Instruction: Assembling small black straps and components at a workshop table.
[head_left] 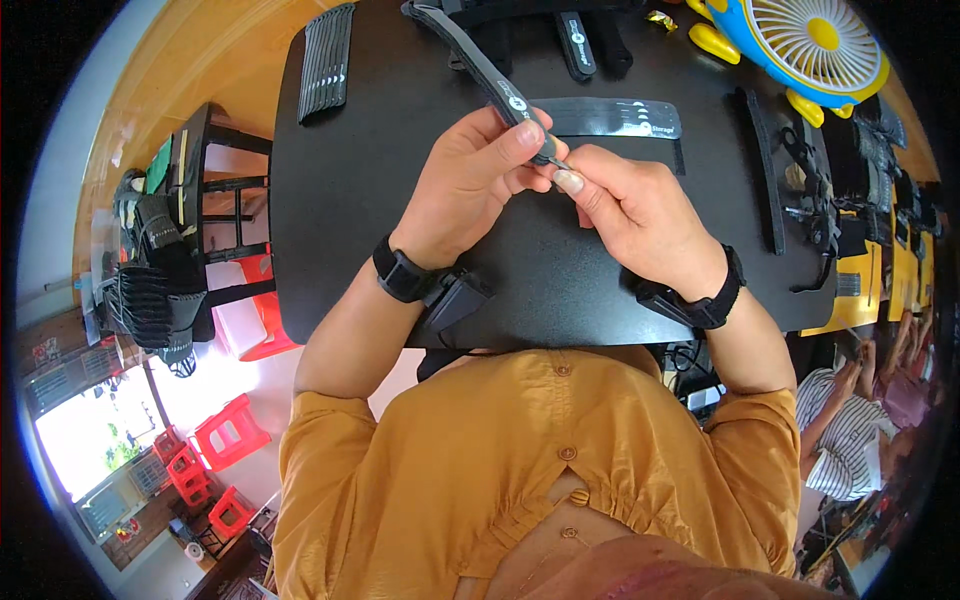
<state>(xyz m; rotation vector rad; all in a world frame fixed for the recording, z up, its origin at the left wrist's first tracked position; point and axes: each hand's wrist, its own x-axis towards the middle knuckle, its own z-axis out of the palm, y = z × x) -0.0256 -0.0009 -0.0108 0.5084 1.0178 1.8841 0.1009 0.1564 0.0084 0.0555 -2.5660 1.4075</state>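
Above the black table, my left hand (pixel 478 180) is closed round a long black strap (pixel 470 58) with white print. The strap runs up and away to the far left, and its near end sits between my thumb and fingers. My right hand (pixel 640 208) touches that end, thumb and forefinger pinched together on a thin, dark, narrow piece beside the strap's tip. Too small to name, that piece is mostly hidden by the fingertips. Just behind both hands lies a stack of flat black strips (pixel 610 118) with white print.
A fanned stack of black strips (pixel 326 65) lies at the table's (pixel 350 220) far left. Another black strap (pixel 576 48) is at the back. A blue and yellow fan (pixel 800 50) stands far right, near a long dark strip (pixel 762 170). Red stools (pixel 230 432) are on the left floor.
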